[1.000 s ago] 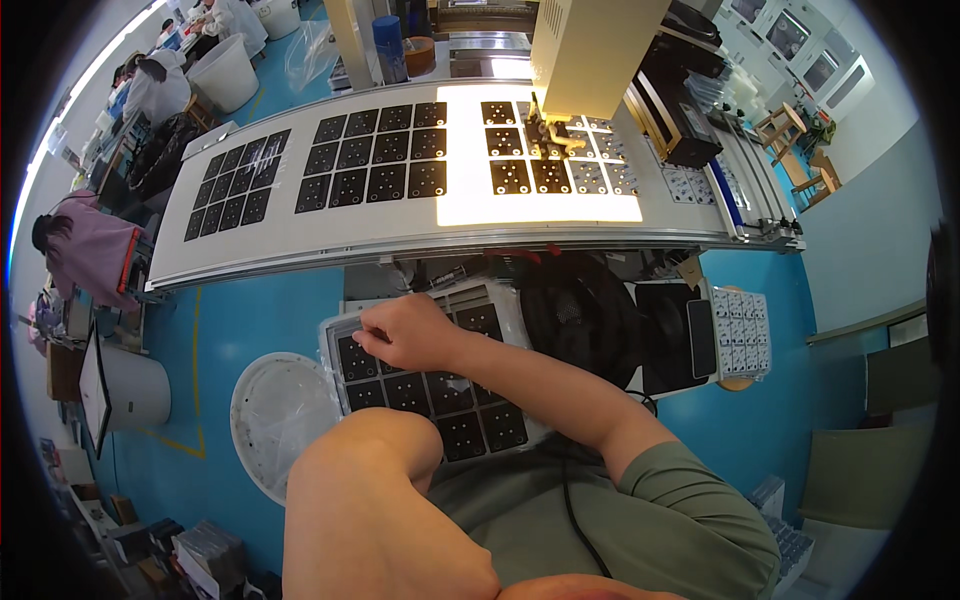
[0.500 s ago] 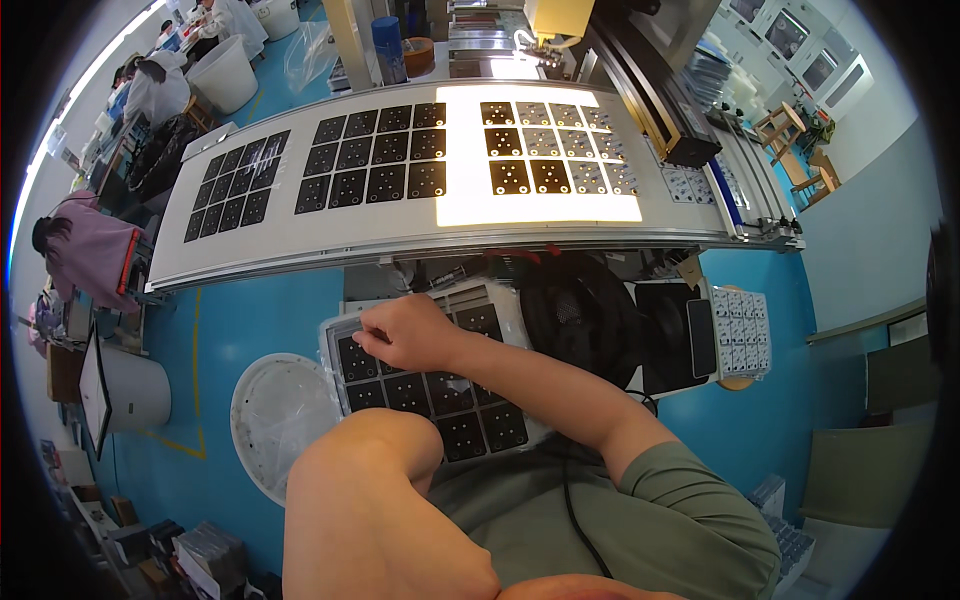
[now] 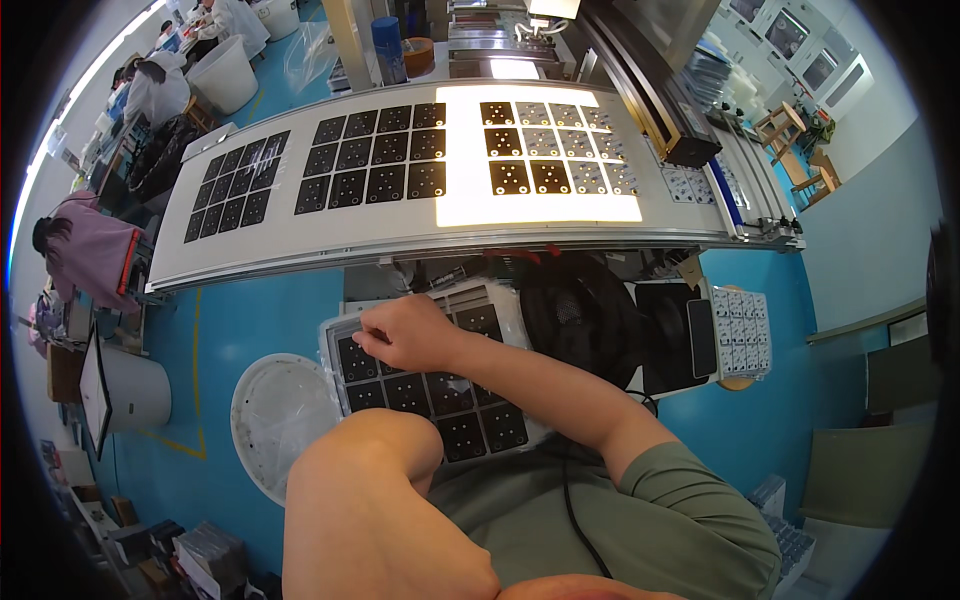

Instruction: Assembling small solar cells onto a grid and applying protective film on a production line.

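Observation:
My right hand (image 3: 405, 335) reaches across my body to a white tray (image 3: 332, 350) of black square plates (image 3: 470, 430) in front of me. Its fingertips are pinched together at the tray's upper left corner, on the clear wrapping or a plate; which one I cannot tell. My left arm (image 3: 370, 500) is bent low in the picture and its hand is out of view. Beyond the tray runs a long white conveyor table (image 3: 300, 255) with rows of black square plates (image 3: 370, 165); part of it is brightly lit (image 3: 540, 165).
A round white lid (image 3: 280, 420) lies left of the tray on the blue floor. A black bag (image 3: 580, 310), a dark tablet (image 3: 670, 340) and a white parts tray (image 3: 740, 330) sit to the right. A machine rail (image 3: 640, 80) crosses the conveyor. Other people (image 3: 85, 255) work far left.
The machine head that hung over the lit part of the conveyor has drawn back to the far side. My right hand has stayed on the tray corner.

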Tool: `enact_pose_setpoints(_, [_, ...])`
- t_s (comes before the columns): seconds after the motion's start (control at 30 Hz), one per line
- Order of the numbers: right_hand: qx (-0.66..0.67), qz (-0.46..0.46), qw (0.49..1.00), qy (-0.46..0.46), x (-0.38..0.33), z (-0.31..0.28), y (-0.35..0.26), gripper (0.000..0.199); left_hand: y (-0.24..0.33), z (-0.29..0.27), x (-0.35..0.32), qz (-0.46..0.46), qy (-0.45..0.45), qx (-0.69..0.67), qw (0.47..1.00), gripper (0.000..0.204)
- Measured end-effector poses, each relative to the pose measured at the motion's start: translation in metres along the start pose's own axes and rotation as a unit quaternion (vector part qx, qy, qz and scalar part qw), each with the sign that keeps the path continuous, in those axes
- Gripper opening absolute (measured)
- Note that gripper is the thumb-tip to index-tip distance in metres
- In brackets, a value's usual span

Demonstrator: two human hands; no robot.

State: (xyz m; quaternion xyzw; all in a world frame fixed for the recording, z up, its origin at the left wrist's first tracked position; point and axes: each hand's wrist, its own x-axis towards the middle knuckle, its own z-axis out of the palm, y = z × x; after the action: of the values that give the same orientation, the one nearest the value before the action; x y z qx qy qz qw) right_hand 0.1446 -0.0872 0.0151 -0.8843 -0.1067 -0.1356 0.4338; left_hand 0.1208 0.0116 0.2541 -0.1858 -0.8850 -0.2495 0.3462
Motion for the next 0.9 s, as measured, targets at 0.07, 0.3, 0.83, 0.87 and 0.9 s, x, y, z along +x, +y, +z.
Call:
enact_pose_setpoints(0.07, [-0.007, -0.003, 1.000, 0.004, 0.000, 0.000, 0.001, 0.031, -0.001, -0.009, 0.004, -0.028, 0.129, -0.033, 0.991, 0.021])
enact_pose_setpoints(0.3, [-0.003, -0.009, 1.000, 0.009, 0.000, 0.000, 0.000, 0.031, 0.002, -0.005, 0.002, -0.041, 0.135, -0.041, 0.989, 0.021])
enact_pose_setpoints(0.83, [0.003, 0.001, 1.000, 0.006, -0.001, -0.002, -0.001, 0.032, -0.003, -0.007, 0.002, 0.038, 0.118, 0.168, 0.978, 0.021])
enact_pose_setpoints(0.87, [-0.003, -0.002, 1.000, 0.010, -0.001, -0.001, 0.000, 0.032, -0.002, -0.008, 0.003, -0.045, 0.143, -0.053, 0.987, 0.020])
enact_pose_setpoints(0.9, [-0.003, -0.003, 1.000, 0.009, -0.001, -0.001, -0.001, 0.032, -0.001, -0.007, 0.003, -0.046, 0.143, -0.052, 0.987, 0.020])
